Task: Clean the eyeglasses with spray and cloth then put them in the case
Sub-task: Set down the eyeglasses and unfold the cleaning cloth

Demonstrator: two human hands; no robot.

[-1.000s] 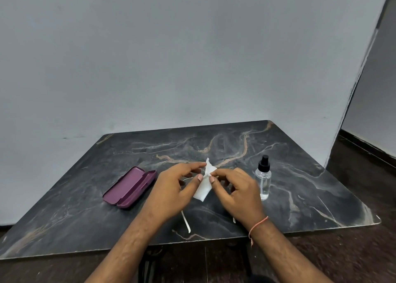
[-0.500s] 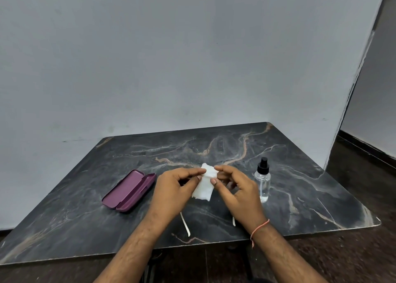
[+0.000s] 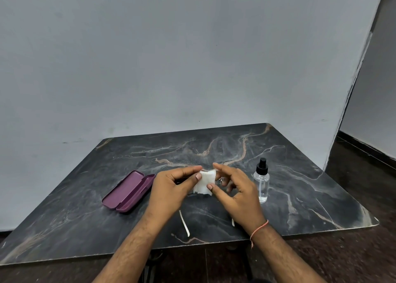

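Wiping the eyeglasses (image 3: 220, 181) with the cloth (image 3: 204, 183), left hand (image 3: 171, 188) and right hand (image 3: 233, 188) both pinching it, and I'm guessing tucking them into the open case (image 3: 128, 191) is coming next.

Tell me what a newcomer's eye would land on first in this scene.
First, the two bare hands meeting over the middle of the dark veined marble table: the left hand and right hand pinch a small white cloth between them, with the thin white temple arms of the eyeglasses trailing toward the near edge. Next, the open purple hard case lying to the left, and the upright clear spray bottle with black pump top to the right.
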